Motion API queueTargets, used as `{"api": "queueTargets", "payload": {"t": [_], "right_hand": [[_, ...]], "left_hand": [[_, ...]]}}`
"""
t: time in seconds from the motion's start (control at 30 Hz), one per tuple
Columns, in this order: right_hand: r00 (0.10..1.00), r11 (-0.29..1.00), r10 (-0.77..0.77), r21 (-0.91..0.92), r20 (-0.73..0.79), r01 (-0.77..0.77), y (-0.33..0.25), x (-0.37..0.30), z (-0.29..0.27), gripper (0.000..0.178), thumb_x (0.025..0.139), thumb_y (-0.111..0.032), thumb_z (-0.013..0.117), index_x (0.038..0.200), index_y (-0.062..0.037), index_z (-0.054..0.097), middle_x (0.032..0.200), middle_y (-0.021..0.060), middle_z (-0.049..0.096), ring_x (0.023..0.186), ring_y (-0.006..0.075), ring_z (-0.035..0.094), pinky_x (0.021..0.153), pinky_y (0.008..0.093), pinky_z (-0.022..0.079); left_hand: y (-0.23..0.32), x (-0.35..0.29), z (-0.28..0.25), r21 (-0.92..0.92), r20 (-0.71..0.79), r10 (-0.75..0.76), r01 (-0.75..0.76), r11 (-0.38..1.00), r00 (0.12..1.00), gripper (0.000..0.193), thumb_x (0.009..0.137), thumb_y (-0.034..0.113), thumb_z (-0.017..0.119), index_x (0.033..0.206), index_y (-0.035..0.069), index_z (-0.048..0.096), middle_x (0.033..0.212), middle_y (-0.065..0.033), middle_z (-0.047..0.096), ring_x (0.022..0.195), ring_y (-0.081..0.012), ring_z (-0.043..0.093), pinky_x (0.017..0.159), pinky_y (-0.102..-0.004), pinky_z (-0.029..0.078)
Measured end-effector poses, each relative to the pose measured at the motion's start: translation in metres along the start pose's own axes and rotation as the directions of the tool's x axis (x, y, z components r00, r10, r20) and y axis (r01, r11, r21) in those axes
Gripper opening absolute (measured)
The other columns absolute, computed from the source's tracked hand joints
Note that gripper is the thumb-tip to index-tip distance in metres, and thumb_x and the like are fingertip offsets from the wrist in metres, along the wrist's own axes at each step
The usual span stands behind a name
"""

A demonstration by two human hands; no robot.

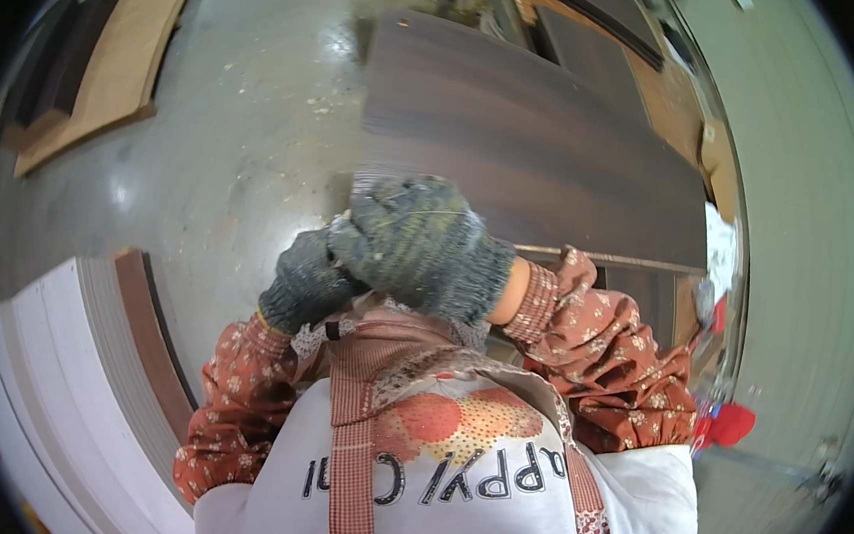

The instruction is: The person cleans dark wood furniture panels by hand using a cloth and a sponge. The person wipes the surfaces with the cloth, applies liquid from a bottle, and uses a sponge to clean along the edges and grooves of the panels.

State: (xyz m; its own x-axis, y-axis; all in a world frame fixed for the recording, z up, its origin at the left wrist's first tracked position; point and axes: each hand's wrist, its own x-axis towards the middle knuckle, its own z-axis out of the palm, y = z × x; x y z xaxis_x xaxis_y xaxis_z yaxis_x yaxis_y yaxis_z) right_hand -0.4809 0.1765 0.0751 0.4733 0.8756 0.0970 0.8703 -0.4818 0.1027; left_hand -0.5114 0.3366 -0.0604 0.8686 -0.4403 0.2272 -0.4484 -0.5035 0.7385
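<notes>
My left hand (312,276) and my right hand (417,244) both wear dark grey-green knitted work gloves. They are pressed together in front of my chest, the right one slightly farther out and overlapping the left. The fingers of each are curled closed, and whatever they may hold is hidden by the gloves. Just beyond them lies a large dark brown wood-grain panel (517,144), its near left corner covered by my right hand. From this view I cannot tell whether the glove touches the panel.
More dark boards (588,64) lie beyond the panel on the right. At far left, dark pieces rest on a brown cardboard sheet (137,68). Stacked white panels (55,338) and a reddish-brown board (152,341) stand near left. A red object (730,425) is near right. The concrete floor (246,142) shows between.
</notes>
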Motion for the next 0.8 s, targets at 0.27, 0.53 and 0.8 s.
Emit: {"api": "queueTargets", "payload": {"t": [0.27,0.53,0.8], "right_hand": [[0.904,0.995,-0.095,-0.040,-0.417,0.086,-0.008,-0.009,0.049,0.010,0.068,-0.018,0.064,0.073,-0.0095,0.065,0.065,0.0064,0.060,0.064,0.0222,0.061,0.058,0.0394,0.050],[0.991,0.990,0.088,0.115,-0.099,-0.076,0.021,-0.069,0.040,0.009,0.081,-0.011,0.055,0.076,-0.0104,0.062,0.074,0.0055,0.060,0.072,0.0164,0.060,0.067,0.0328,0.053],[0.815,0.829,0.558,-0.146,0.155,-0.540,0.092,-0.260,-0.021,0.021,0.075,-0.018,0.059,0.096,-0.0190,0.063,0.099,0.0015,0.063,0.091,0.0223,0.059,0.077,0.0370,0.047]], "left_hand": [[-0.031,-0.017,0.024,0.164,-0.133,-0.038,0.060,0.985,0.990,0.035,0.073,0.021,0.072,0.103,0.006,0.062,0.099,-0.0121,0.064,0.085,-0.0281,0.061,0.078,-0.0372,0.049],[-0.030,-0.030,0.025,-0.164,-0.184,-0.196,0.167,0.972,0.963,0.042,0.075,0.015,0.072,0.112,0.003,0.058,0.106,-0.0114,0.061,0.089,-0.0234,0.060,0.082,-0.0359,0.048],[-0.039,-0.044,0.033,-0.314,-0.118,-0.510,0.455,0.833,0.852,0.037,0.085,0.011,0.063,0.118,-0.002,0.053,0.116,-0.0127,0.057,0.102,-0.0227,0.054,0.088,-0.0362,0.045]]}}
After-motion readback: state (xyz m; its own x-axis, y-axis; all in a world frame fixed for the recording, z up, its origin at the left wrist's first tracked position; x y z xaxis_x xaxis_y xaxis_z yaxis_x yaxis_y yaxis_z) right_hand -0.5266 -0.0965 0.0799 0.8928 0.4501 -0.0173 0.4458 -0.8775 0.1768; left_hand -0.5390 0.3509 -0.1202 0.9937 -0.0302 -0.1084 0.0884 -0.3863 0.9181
